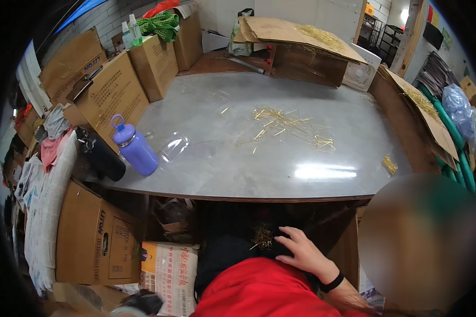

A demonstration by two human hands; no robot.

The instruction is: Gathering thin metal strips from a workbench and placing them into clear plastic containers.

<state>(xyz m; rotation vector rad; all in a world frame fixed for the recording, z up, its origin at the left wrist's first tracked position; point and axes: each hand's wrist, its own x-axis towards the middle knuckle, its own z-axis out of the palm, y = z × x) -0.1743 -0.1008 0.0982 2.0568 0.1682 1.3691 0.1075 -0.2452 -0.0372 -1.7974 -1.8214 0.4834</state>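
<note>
My right hand (302,251), with a dark band on its wrist, reaches over my dark-clad lap. Its fingers are apart and nothing shows in them. Just left of the fingertips, a small heap of thin gold-coloured metal pins (262,238) lies on the lap. More loose gold pins (280,122) are scattered across the middle of the grey tabletop (206,169). A compact bundle of gold pins (390,165) sits near the table's right edge. My left hand is out of view.
A purple bottle (136,150) and a black bottle (101,156) stand at the table's left, beside cardboard boxes (113,87). Clear plastic (174,147) lies near them. Pin-covered cardboard sheets (301,34) rest at the back and right, near a white fan (360,71).
</note>
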